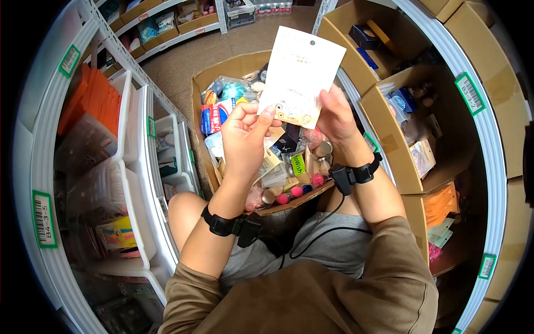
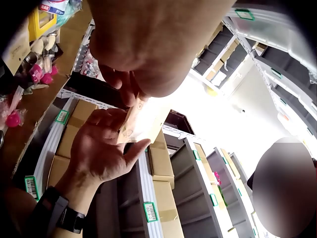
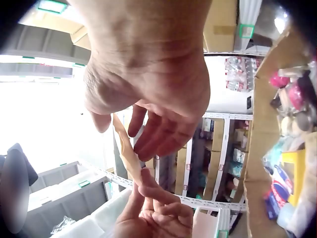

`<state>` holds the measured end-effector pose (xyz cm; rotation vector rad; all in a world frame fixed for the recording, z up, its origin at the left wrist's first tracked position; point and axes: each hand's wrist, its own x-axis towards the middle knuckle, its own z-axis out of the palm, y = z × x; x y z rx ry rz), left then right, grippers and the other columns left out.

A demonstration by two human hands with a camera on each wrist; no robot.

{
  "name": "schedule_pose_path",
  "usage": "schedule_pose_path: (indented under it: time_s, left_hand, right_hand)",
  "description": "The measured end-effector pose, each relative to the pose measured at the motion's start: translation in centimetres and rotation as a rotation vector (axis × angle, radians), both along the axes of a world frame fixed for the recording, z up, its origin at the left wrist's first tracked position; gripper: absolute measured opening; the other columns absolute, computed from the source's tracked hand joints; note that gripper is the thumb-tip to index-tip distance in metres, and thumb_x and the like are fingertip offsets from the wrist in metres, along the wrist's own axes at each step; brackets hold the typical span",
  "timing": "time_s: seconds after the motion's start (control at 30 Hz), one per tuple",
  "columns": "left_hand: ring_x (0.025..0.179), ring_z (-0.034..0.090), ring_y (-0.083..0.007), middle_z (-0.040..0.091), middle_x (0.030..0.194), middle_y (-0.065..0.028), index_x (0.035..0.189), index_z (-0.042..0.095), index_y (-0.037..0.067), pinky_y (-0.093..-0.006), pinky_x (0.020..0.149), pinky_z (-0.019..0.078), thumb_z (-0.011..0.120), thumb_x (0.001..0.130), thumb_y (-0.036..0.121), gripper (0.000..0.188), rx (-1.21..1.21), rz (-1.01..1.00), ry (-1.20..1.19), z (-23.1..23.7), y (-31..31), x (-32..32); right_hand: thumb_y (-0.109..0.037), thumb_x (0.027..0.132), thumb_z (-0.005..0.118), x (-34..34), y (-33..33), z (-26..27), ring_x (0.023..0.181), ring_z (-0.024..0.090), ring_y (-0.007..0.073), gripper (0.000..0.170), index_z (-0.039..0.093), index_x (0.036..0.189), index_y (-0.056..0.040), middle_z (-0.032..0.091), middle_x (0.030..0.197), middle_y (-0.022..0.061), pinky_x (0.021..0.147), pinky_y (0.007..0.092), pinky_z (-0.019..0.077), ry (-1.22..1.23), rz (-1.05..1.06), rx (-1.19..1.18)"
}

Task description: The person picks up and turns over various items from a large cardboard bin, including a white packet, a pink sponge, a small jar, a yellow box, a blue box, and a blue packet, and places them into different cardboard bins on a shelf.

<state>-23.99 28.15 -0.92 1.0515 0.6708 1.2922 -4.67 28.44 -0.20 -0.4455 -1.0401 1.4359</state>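
In the head view a white card-like packet (image 1: 303, 72) with small printed drawings is held up above a full cardboard box. The left hand (image 1: 245, 139) pinches its lower left corner between thumb and fingers. Beside its lower right edge is the right hand (image 1: 338, 118), fingers relaxed, thumb near the edge. In the right wrist view the packet (image 3: 128, 153) appears edge-on, between the right hand (image 3: 148, 89) above and the left hand (image 3: 156, 213) below. The left wrist view shows the packet (image 2: 143, 119) brightly lit, with the right hand (image 2: 101, 148) open next to it.
The cardboard box (image 1: 208, 72) holds bagged items, jars and pink-capped things. White plastic bins (image 1: 130, 206) on a shelf stand at the left. Cardboard bins (image 1: 389, 133) line the shelf at the right. A black cable (image 1: 328, 229) crosses the person's lap.
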Motion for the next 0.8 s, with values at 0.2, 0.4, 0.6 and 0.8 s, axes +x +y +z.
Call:
schedule_pose_path:
  time_s: [0.2, 0.4, 0.6, 0.8]
  left_hand:
    - [0.082, 0.065, -0.0106, 0.071, 0.100, -0.0105, 0.109, 0.058, -0.001, -0.0220, 0.073, 0.0506, 0.065, 0.092, 0.002, 0.019, 0.087, 0.024, 0.013, 0.6, -0.2, 0.2]
    - [0.070, 0.061, -0.0076, 0.069, 0.090, -0.0052, 0.111, 0.061, -0.001, -0.0194, 0.062, 0.0473, 0.065, 0.093, 0.008, 0.019, 0.106, -0.006, 0.018, 3.9, -1.6, 2.9]
    - [0.075, 0.067, -0.0096, 0.070, 0.094, -0.0096, 0.110, 0.059, -0.005, -0.0187, 0.059, 0.0494, 0.068, 0.091, 0.007, 0.024, 0.166, -0.475, 0.237, 5.0, -5.9, 16.2]
    - [0.069, 0.067, -0.0095, 0.071, 0.079, -0.0074, 0.104, 0.063, -0.006, -0.0239, 0.061, 0.0505, 0.066, 0.092, 0.010, 0.020, 0.413, -0.568, 0.646, 4.4, -8.4, 27.0]
  right_hand:
    - [-0.021, 0.095, 0.061, -0.4, 0.5, -0.5, 0.119, 0.058, 0.0256, 0.054, 0.041, 0.137, 0.0060, 0.055, 0.132, 0.0185, 0.102, 0.0397, 0.0475, -0.066, -0.074, 0.005]
    - [-0.041, 0.100, 0.050, -1.2, 1.6, -3.2, 0.100, 0.063, 0.0152, 0.046, 0.056, 0.126, -0.0041, 0.066, 0.113, 0.0086, 0.089, 0.0323, 0.0514, 0.121, -0.138, -0.039]
    - [-0.046, 0.102, 0.044, -3.8, 2.5, -5.6, 0.058, 0.064, 0.0154, 0.047, 0.055, 0.100, -0.0003, 0.066, 0.078, 0.0112, 0.053, 0.0278, 0.0487, -0.341, -0.217, -0.136]
    - [-0.040, 0.102, 0.048, -2.1, 1.2, -5.4, 0.064, 0.068, 0.0160, 0.043, 0.057, 0.089, -0.0003, 0.069, 0.078, 0.0094, 0.059, 0.0299, 0.0526, -0.481, -0.142, 0.017]
